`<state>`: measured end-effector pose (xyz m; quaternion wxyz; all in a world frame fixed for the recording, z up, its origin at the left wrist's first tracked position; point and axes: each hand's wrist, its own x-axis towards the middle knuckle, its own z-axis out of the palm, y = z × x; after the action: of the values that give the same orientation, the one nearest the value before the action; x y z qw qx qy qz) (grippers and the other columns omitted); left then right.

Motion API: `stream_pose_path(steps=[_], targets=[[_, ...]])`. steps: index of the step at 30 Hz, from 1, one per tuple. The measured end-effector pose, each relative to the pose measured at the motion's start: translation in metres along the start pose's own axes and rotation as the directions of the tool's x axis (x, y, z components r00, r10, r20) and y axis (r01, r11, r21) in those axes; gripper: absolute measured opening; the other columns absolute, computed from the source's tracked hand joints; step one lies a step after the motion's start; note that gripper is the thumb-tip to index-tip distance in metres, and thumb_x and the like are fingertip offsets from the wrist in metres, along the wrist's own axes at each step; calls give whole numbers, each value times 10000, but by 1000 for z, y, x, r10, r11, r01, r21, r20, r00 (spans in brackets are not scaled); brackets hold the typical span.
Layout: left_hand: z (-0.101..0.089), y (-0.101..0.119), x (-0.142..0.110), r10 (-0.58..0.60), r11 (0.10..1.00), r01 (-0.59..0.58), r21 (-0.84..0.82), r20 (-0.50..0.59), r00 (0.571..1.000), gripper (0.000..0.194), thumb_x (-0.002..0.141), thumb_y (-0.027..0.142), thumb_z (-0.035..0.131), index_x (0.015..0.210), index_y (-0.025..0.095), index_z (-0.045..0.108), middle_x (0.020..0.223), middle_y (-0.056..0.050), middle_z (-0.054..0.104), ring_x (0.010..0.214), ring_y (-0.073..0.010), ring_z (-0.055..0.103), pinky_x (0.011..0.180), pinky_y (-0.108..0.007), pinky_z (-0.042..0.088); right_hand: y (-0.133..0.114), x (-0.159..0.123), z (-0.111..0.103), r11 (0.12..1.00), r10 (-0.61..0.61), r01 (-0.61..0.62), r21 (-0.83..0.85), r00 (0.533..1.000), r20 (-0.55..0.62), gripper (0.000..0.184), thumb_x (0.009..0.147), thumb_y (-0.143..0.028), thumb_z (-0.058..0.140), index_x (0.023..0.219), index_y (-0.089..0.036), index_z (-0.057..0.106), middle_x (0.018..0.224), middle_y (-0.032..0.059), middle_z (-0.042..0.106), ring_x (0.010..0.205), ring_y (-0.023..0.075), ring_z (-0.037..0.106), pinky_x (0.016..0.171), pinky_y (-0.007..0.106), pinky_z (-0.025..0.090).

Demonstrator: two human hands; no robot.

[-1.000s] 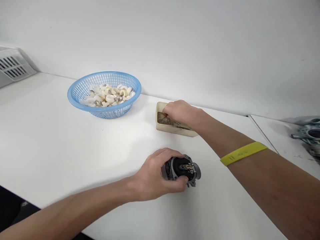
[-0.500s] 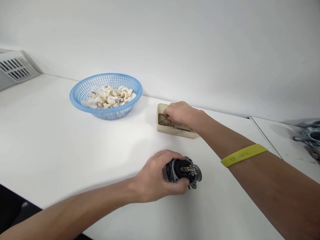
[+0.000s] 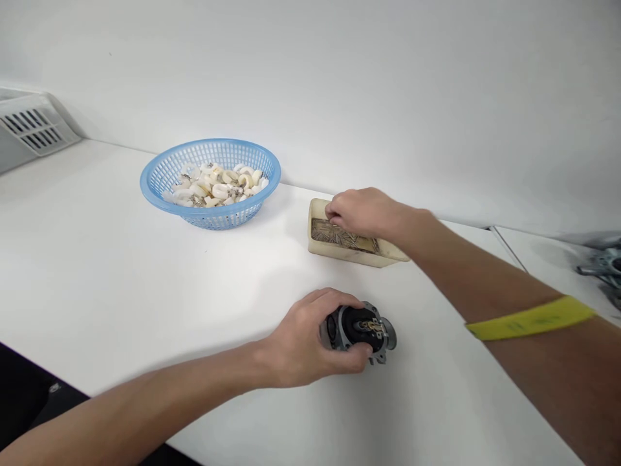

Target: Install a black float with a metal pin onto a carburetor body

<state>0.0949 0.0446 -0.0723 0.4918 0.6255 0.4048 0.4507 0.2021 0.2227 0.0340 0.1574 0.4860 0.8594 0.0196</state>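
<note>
My left hand (image 3: 308, 343) grips a dark metal carburetor (image 3: 361, 330) from the left, with the fingers wrapped over its body, close to the table surface. My right hand (image 3: 363, 212) is above the back left part of a small cream-coloured tray (image 3: 344, 249). The fingertips are drawn together over a mass of thin metal pins (image 3: 339, 234) in the tray. I cannot tell whether they hold a pin. A yellow band (image 3: 531, 318) circles my right forearm.
A blue plastic mesh basket (image 3: 211, 145) of white and metal small parts (image 3: 216, 189) stands on the white table (image 3: 145, 291), left of the tray. A wall rises behind. A white vent (image 3: 36, 123) sits far left; a grey metal casting (image 3: 604, 264) lies far right.
My right hand has lifted slightly and shifted right over the tray. The carburetor has turned slightly in my left hand. The whole view has shifted a little as my head moved.
</note>
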Motion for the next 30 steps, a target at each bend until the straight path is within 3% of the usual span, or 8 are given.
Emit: stream_pose_path(steps=[3,6,8,10,14,18,21,30], targets=[[-1,0,0,27,1000,-27,14,-9,1000,434,719,263,788,1124,199,645,1132,-66,706,1046,-239,655,1011,-408,527,11,-36,3,952,-14,85,293,971,-237,97,880,-241,609,853,-217,699,836,28,711,646,151,611,559,272,444],[-1,1,0,37,999,-37,21,-14,999,427,721,245,785,1121,195,643,1109,-57,712,1022,-226,658,1011,-391,520,8,-97,28,591,119,270,760,902,-414,90,835,-289,694,794,-209,687,659,-1,671,495,123,589,457,242,497],[-1,2,-1,28,999,-27,29,-16,999,420,729,243,784,1121,197,639,1096,-49,713,1004,-213,656,1001,-376,517,-6,-141,54,360,245,381,852,842,-480,84,850,-276,710,793,-219,688,668,4,690,476,136,616,385,232,499],[0,2,-3,13,999,-13,39,-17,1000,410,738,244,783,1118,199,634,1091,-41,710,995,-201,651,980,-359,517,-27,-179,80,283,443,394,874,755,-484,78,875,-216,698,806,-237,666,759,17,721,567,167,682,424,251,559],[1,1,-6,-27,999,28,21,-20,999,400,751,253,783,1117,212,628,1104,-24,695,993,-176,635,907,-316,512,-58,-214,124,532,485,295,794,662,-572,81,891,-148,683,885,-229,674,929,38,776,662,177,745,538,272,638],[2,0,-8,-65,998,66,26,-17,998,403,762,286,793,1127,249,627,1088,11,681,949,-142,619,821,-277,499,-58,-206,143,879,237,264,396,478,-846,188,842,-16,705,902,-179,634,950,70,792,770,187,765,646,282,657],[2,-1,-9,-83,996,84,21,-19,996,397,769,295,793,1126,264,621,1082,26,680,926,-127,616,811,-269,496,-55,-197,145,927,166,249,282,401,-901,239,790,37,742,851,-146,600,1005,138,786,797,194,745,622,284,635],[4,-1,-11,-95,995,96,18,-37,995,384,763,263,785,1100,258,601,1064,36,671,875,-107,610,772,-249,498,-60,-193,142,903,190,285,322,407,-893,301,771,67,739,769,-149,529,1059,203,776,833,221,748,577,277,602]])
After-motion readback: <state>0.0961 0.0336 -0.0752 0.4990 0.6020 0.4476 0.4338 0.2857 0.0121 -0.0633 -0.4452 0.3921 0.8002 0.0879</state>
